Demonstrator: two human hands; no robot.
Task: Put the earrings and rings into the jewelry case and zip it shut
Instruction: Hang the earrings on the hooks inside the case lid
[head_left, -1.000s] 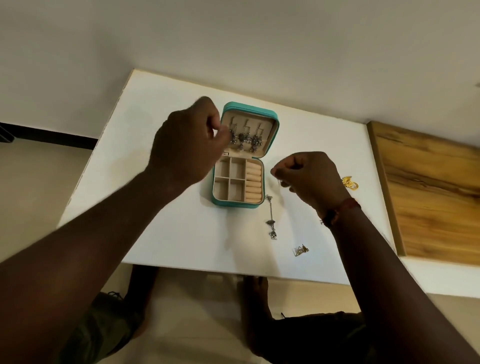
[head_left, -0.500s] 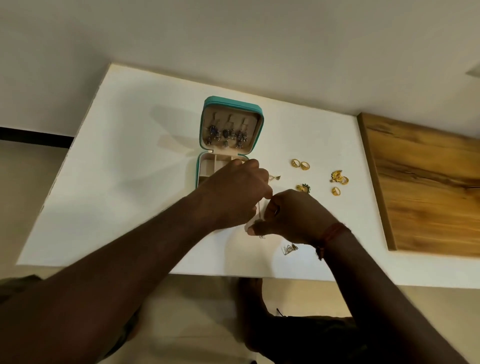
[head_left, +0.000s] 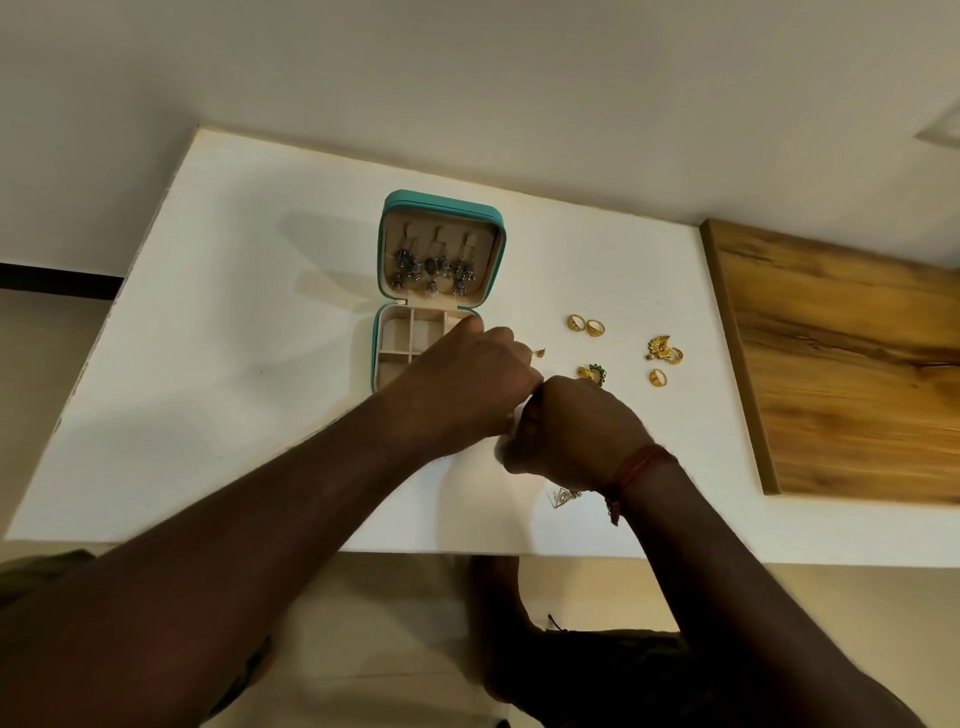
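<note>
Head cam: both hands, left hand (head_left: 467, 384) and right hand (head_left: 566, 436), are curling closed together near the desk's (head_left: 234, 364) front edge, contents hidden, with the open jewelry case (head_left: 441, 249) sitting just beyond the left one.

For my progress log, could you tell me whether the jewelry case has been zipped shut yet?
No, the jewelry case lies open on the white table, its lid folded back with dark earrings hanging inside.
</note>
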